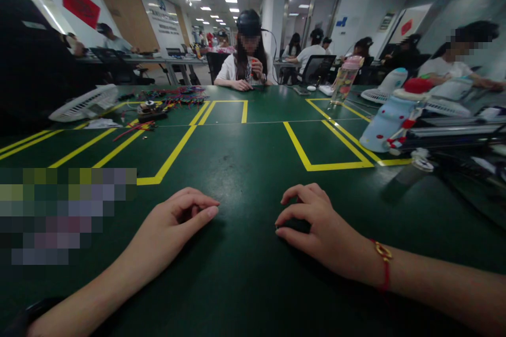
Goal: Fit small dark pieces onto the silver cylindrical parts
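Note:
My left hand [184,217] rests on the green tabletop [245,274] left of the middle. Its fingers are curled and the thumb tip lies close under the index fingertip; nothing shows between them. Across a gap, my right hand [312,218] has its thumb and index finger brought together in a pinch. A tiny dark speck shows at those fingertips, too small to name. The other fingers of that hand are bent above the pinch. A red cord bracelet [384,266] with a gold piece is on my right wrist.
Yellow tape lines [340,166] mark the table. Bundled wires [177,96] and a white fan [85,102] lie back left. A blue bottle [381,124], a can [415,168] and a clear bottle with pink lid [346,81] stand right. A person [247,58] sits opposite.

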The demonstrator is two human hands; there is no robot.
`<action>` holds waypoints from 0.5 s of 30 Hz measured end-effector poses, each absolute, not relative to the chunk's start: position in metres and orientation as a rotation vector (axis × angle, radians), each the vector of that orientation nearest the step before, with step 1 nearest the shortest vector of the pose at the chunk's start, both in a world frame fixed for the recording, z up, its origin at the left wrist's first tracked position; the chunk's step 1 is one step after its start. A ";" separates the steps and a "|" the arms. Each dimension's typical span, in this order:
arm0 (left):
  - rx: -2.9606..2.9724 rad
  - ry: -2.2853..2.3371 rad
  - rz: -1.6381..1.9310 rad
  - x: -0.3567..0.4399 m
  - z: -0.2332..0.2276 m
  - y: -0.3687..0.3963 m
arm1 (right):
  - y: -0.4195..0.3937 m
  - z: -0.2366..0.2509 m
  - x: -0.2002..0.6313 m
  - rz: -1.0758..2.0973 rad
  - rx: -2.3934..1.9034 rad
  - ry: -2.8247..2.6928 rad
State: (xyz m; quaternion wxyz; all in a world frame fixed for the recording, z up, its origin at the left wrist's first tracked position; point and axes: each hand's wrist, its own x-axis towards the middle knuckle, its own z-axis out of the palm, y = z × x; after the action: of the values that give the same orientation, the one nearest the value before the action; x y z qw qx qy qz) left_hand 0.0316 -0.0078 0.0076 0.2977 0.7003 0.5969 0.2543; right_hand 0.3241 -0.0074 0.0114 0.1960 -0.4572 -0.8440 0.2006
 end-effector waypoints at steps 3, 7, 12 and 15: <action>1.848 1.595 0.679 0.031 0.007 -0.008 | 0.002 0.030 0.364 0.332 -1.362 -2.248; 1.843 1.572 0.705 0.031 0.008 -0.008 | 0.021 0.057 0.453 -0.255 -1.754 -1.905; 1.826 1.583 0.687 0.032 0.008 -0.008 | 0.029 0.061 0.532 -0.385 -2.349 -1.712; 1.824 1.589 0.689 0.031 0.007 -0.009 | 0.029 0.055 0.542 -0.283 -2.397 -1.712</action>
State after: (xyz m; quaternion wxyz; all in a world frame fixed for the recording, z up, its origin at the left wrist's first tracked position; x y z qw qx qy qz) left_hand 0.0308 -0.0087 0.0075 0.3081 0.6901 0.6009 0.2604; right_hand 0.5417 0.0285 0.0548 0.0909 -0.8067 -0.5761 -0.0953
